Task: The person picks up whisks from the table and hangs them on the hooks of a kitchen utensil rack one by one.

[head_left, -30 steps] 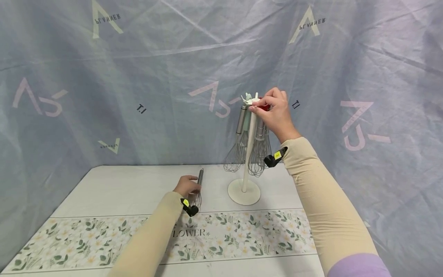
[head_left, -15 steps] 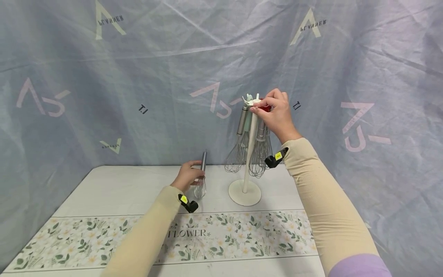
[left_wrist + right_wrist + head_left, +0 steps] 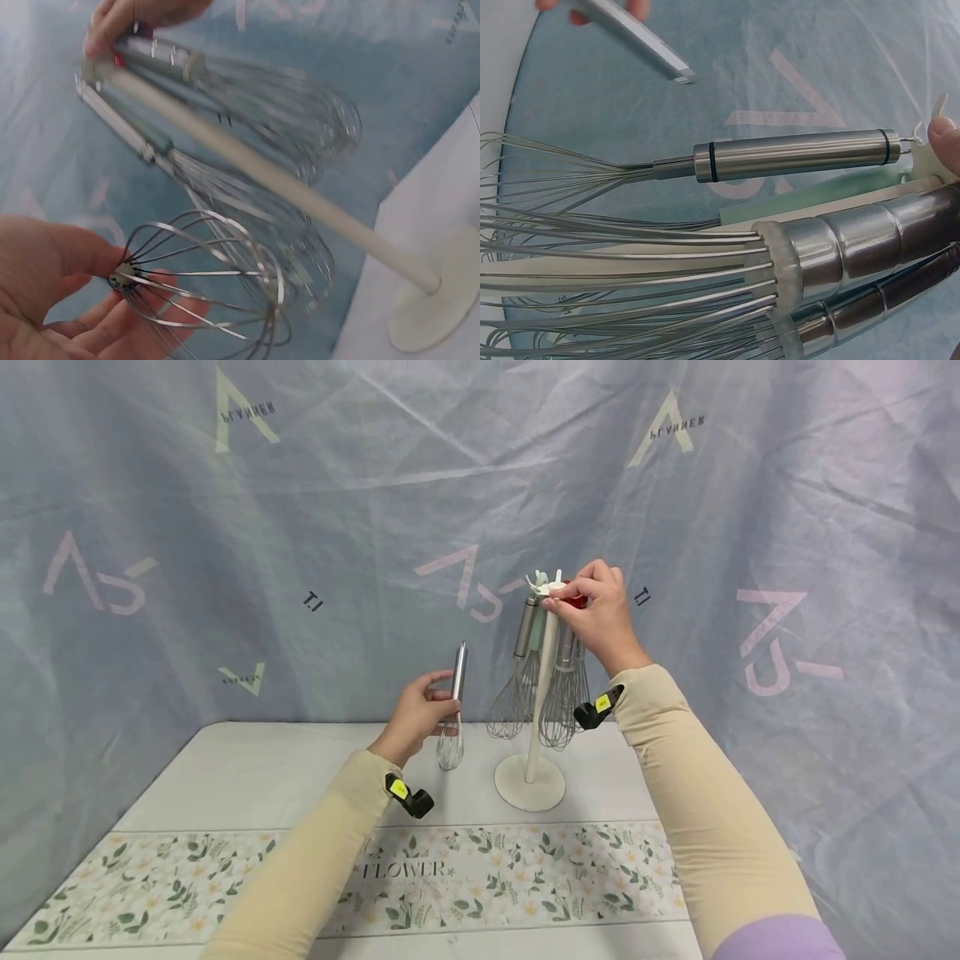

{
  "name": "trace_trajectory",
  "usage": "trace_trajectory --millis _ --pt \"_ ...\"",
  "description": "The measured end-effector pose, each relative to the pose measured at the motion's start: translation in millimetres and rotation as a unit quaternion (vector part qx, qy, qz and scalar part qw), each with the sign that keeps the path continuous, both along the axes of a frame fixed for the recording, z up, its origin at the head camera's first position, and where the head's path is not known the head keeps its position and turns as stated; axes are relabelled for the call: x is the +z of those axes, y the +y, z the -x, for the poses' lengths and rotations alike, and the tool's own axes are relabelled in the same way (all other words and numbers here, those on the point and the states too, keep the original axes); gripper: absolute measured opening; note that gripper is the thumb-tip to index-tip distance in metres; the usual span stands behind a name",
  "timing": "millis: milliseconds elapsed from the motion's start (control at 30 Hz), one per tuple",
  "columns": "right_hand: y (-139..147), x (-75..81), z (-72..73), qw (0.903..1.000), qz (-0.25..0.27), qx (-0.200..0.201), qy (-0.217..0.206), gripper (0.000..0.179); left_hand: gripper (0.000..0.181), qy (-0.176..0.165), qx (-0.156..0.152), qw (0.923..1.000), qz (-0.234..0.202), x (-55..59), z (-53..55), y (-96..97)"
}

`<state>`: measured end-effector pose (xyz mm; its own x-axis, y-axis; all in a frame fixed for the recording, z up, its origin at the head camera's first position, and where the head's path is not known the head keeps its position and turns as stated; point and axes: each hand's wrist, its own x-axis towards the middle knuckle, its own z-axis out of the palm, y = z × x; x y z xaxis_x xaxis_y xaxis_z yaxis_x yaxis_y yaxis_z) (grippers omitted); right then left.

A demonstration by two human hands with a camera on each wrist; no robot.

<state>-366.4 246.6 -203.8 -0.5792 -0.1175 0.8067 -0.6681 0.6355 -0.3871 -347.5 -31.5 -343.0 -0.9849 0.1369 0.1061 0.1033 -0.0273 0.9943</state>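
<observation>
Upright in my left hand (image 3: 418,712) is a metal whisk (image 3: 460,670), gripped between thumb and fingers low on its handle, wires downward. The left wrist view shows the thumb at the wire collar of this whisk (image 3: 124,277). To its right stands a cream hanging stand (image 3: 545,681) with hooks at its top. My right hand (image 3: 603,617) pinches the stand's top with thumb and fingertips. Several whisks hang there: one with a steel handle (image 3: 799,155), one with a mint handle (image 3: 817,196), and others with ribbed metal handles (image 3: 847,244). Something red (image 3: 576,593) shows beneath the right fingers.
The stand's round base (image 3: 510,787) rests on a white table (image 3: 262,777). A floral printed band (image 3: 487,877) runs across the table's front. Grey-blue cloth (image 3: 360,568) with printed letters hangs behind and at the sides.
My left hand has lifted the whisk off the table, moving it up and rightward toward the stand. The right hand keeps its pinch on the stand's top.
</observation>
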Motion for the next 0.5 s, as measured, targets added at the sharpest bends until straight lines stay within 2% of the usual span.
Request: trace_trajectory --millis 267,500 --pt "0 -3.9 0.4 0.9999 0.007 0.009 0.003 0.014 0.058 0.07 -0.012 0.9974 0.012 29.1 -18.2 10.4" --pt "0 -1.0 0.5 0.9999 0.002 0.005 0.013 0.015 0.059 0.115 -0.046 0.9923 -0.01 53.5 -29.0 21.5"
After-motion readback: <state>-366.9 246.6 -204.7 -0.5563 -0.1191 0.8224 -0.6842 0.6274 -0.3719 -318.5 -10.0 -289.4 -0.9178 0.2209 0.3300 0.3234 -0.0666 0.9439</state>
